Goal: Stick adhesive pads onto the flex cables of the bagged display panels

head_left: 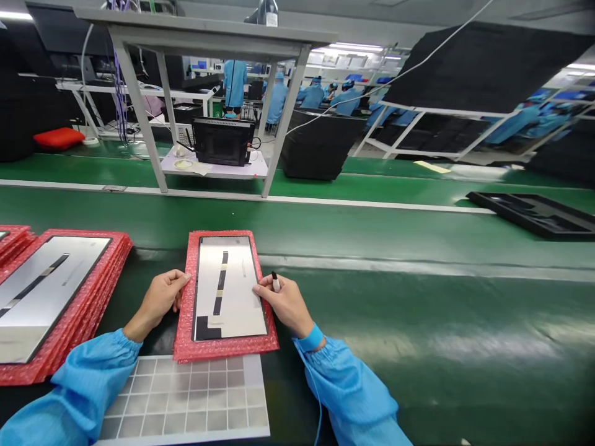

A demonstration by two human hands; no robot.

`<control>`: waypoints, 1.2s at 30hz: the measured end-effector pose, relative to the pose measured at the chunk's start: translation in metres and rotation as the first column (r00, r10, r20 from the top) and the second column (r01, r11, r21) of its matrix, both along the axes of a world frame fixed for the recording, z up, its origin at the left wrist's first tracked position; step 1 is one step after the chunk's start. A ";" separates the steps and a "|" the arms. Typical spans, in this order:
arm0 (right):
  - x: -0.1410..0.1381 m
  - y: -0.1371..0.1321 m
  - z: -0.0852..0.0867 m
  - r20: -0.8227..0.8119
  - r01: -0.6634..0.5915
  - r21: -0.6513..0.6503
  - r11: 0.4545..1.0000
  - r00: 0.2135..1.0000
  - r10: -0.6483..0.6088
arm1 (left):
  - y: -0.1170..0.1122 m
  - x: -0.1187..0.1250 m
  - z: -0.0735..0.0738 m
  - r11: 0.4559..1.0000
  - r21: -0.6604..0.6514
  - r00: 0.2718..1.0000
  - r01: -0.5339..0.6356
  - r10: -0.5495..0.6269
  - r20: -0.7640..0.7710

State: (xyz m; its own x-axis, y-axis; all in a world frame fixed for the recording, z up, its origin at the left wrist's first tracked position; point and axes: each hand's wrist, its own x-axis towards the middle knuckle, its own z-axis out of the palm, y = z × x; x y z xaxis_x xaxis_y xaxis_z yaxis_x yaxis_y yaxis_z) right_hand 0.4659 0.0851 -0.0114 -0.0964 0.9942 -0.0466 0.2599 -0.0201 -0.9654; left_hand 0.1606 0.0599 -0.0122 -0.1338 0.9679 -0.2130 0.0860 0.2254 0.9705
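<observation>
A flat display panel [242, 310], silver with a dark strip down its back, lies on red bubble wrap [227, 351] in front of me. My left hand [160, 298] pinches the left edge of that bubble wrap. At the panel's right edge is my right hand [287, 303], thumb against the panel. Its curled fingers hold a black-and-white marker pen [276, 282], point up. Below the wrap lies a sheet of blank square labels [186, 402], its upper edge partly covered.
To the left, another panel [60, 279] tops a stack of red bubble wrap sheets [100, 297]. A black tray [534, 214] sits at the far right of the green bench. Beyond stand a metal shelf frame [279, 148] and a black monitor [222, 141]. People in blue work behind.
</observation>
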 end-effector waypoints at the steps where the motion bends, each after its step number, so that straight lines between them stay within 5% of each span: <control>1: 0.000 0.000 0.000 -0.013 0.014 -0.011 1.000 1.000 -0.014 | 0.000 0.000 -0.001 1.000 -0.002 1.000 -0.003 0.003 0.004; 23: 0.000 0.000 -0.007 -0.001 0.014 0.071 0.997 1.000 -0.014 | -0.002 -0.001 -0.005 1.000 -0.003 0.998 0.001 -0.001 0.064; 36: -0.002 0.000 -0.001 0.000 -0.012 0.016 1.000 1.000 0.012 | -0.002 -0.002 -0.007 0.999 0.015 0.998 0.035 -0.036 0.051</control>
State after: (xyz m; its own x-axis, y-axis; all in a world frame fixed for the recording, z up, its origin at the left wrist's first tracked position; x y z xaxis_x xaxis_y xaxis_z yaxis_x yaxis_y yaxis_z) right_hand 0.4635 0.0854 -0.0127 -0.1081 0.9937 -0.0312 0.2599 -0.0020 -0.9656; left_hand 0.1585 0.0578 -0.0193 -0.0887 0.9747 -0.2052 0.0439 0.2096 0.9768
